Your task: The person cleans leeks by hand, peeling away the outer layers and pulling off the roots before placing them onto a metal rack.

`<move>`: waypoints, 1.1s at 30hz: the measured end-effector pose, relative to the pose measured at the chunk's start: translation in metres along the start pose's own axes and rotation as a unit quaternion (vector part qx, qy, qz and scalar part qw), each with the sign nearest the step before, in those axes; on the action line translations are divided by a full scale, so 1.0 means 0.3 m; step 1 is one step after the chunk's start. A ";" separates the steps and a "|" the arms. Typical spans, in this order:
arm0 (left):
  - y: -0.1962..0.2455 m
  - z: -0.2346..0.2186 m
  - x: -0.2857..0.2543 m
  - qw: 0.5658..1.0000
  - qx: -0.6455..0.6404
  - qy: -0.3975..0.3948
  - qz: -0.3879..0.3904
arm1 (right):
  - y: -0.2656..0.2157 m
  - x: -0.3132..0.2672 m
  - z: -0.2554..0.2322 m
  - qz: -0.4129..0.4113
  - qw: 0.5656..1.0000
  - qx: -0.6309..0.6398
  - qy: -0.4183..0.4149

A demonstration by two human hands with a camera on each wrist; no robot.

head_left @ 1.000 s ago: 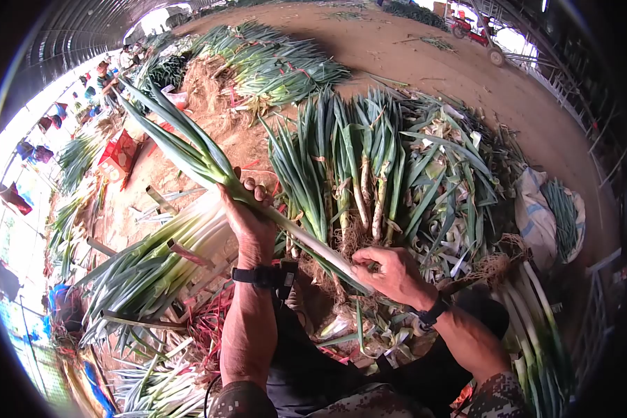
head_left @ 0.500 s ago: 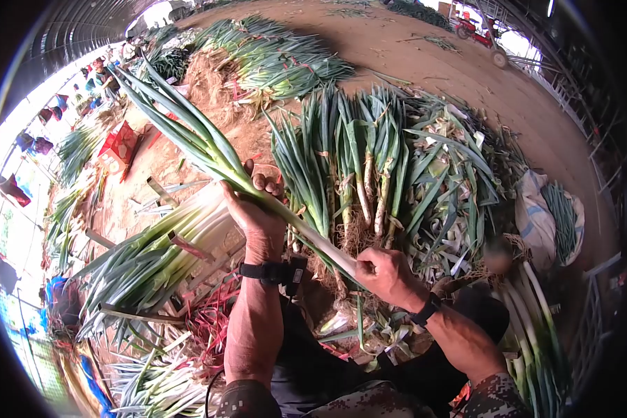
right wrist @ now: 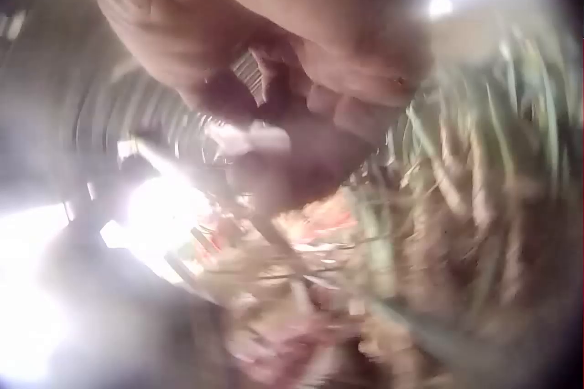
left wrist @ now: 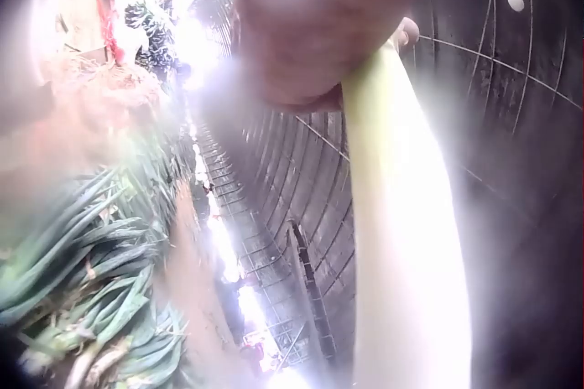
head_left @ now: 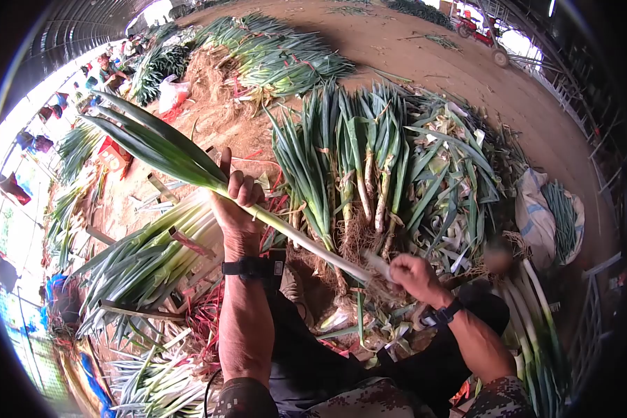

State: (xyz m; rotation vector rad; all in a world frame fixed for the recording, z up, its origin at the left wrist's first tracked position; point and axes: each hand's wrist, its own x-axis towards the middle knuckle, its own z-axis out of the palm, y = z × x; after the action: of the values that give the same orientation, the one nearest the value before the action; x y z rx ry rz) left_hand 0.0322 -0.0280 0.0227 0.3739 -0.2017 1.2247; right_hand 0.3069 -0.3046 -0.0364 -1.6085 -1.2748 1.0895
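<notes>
In the head view the left hand (head_left: 235, 203) grips a long green onion (head_left: 306, 242) around the middle, its leaves pointing up left and its white root end down right. Close to that root end, the right hand (head_left: 419, 280) has its fingers curled round a blurred pale strip (head_left: 378, 266). The left wrist view shows the white stalk (left wrist: 406, 225) running down from the left hand (left wrist: 319, 24). Blurred in the right wrist view, the right hand (right wrist: 274, 33) has bent fingers with something pale at their tips.
Onions with roots (head_left: 369, 160) lie in front, beside a heap of loose leaves (head_left: 453, 174). Cleaned onions (head_left: 146, 254) rest on a wooden frame at the left. A white sack (head_left: 536, 216) stands at the right, a larger onion pile (head_left: 279, 59) farther back.
The right hand has moved right and down, away from the stalk, with a pale strip. The left hand has shifted slightly left, and the onion's leaves have swung lower to the left.
</notes>
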 end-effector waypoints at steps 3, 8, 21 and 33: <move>0.006 0.005 -0.003 1.000 0.018 -0.002 -0.005 | 0.058 -0.020 -0.010 -0.032 0.976 -0.210 0.040; -0.022 -0.026 0.004 0.996 0.056 -0.060 -0.027 | -0.173 0.011 0.063 -0.066 0.992 -0.104 0.005; -0.027 -0.001 0.000 0.980 0.133 0.107 0.098 | -0.155 0.038 0.137 -0.104 0.991 -0.089 0.004; -0.056 0.062 -0.010 0.996 0.092 0.000 -0.017 | -0.022 0.050 0.143 -0.123 0.983 -0.117 0.074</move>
State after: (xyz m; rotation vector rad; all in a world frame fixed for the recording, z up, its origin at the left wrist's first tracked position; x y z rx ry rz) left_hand 0.0479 -0.0426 0.0358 0.5345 -0.0819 1.2139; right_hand 0.2662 -0.2855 -0.0459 -1.6158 -1.4974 0.6753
